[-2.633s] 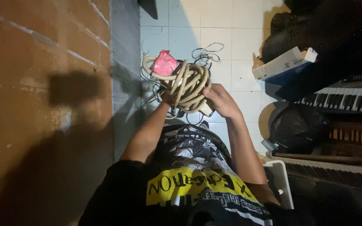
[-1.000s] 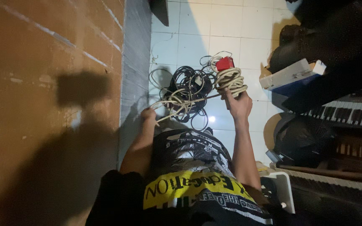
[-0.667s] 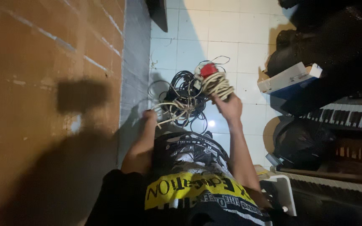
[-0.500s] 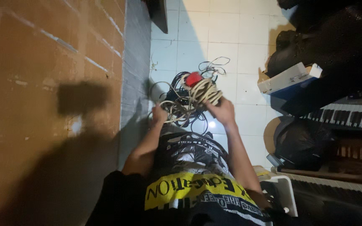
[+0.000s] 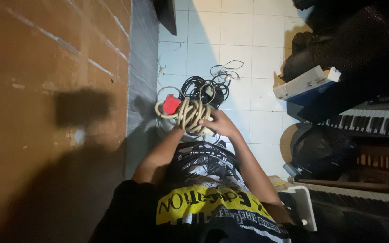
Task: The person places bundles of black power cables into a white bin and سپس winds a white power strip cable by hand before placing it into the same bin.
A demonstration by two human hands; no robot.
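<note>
The right hand [image 5: 219, 123] is closed around a coil of thick beige cord [image 5: 190, 114], with its fingers wrapped over the right side of the bundle. The left hand [image 5: 176, 130] is mostly hidden beneath the coil. Only the wrist shows clearly, so it cannot be determined whether that hand is gripping or merely supporting the coil from below. The coil is held in front of the person's chest, above the floor. It sits directly at the right hand and extends from it toward the left. The long axis of the bundle runs roughly left to right, and the loops stand across that axis. A red plug [image 5: 172, 104] projects from the far left end of the coil, on the side nearer the left arm.

Just beyond the coil, a tangle of thin black cables [image 5: 203, 90] lies on the white tiled floor [image 5: 244, 40]. One thin loop trails away toward the upper right.

To the right, well apart from the hands, a flat rectangular box [image 5: 305, 83], pale on top with a blue underside, rests tilted against dark bags. Below it, a keyboard [image 5: 365, 121] shows a row of white and black keys. A brown brick wall [image 5: 46, 67] fills the left side.
</note>
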